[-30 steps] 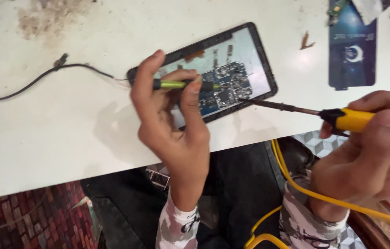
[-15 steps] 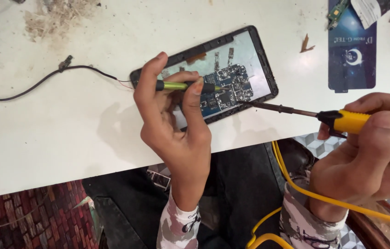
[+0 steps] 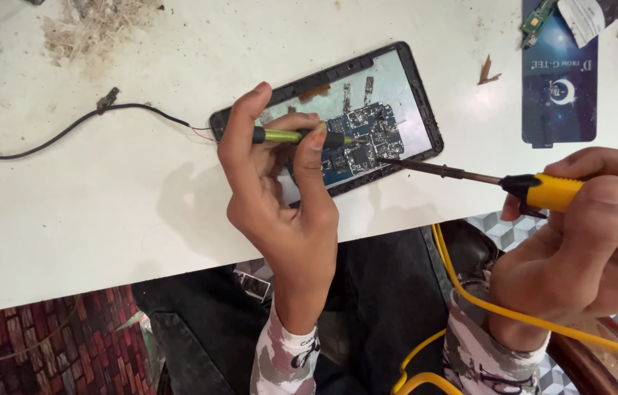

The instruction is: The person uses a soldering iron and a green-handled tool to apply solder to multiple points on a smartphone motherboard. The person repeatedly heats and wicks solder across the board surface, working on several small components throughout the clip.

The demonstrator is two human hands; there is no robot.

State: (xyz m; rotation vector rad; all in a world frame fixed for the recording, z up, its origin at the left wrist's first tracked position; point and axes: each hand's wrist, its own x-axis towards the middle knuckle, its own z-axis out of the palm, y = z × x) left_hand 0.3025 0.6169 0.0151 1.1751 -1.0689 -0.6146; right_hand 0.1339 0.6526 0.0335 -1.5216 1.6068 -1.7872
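- An opened black-framed phone with its back cover off (image 3: 404,88) lay tilted on the white tabletop (image 3: 104,212), showing a blue circuit board (image 3: 364,139) studded with small dark chips and silvery shields beside a pale, shiny inner plate.
- The left hand (image 3: 279,197) rested over the phone's near end, its grip clenched around a slim green-and-black pen-like tool (image 3: 298,136); thumb and fingers pinched the shaft, and the tip met the board's upper edge.
- The right hand (image 3: 586,241) wrapped tightly round the yellow plastic handle of a soldering iron (image 3: 579,196); its thin dark metal shaft ran leftward, and the point sat at the board's near edge.
- A glossy yellow cable (image 3: 469,292) ran from under the right hand down across the lap and curled at the bottom edge.
- A thin black wire (image 3: 67,132) with fine bare strands reached the phone's left end across the matt, scuffed tabletop.
- A heap of dry, fibrous tan debris (image 3: 97,29) lay at the far left, and a dark blue flat card box (image 3: 559,88) stood well right of the phone, partly under a small green board (image 3: 539,14) and a paper scrap.
- The left palm hid part of the phone's lower half; the iron's handle ran out of view at the right.
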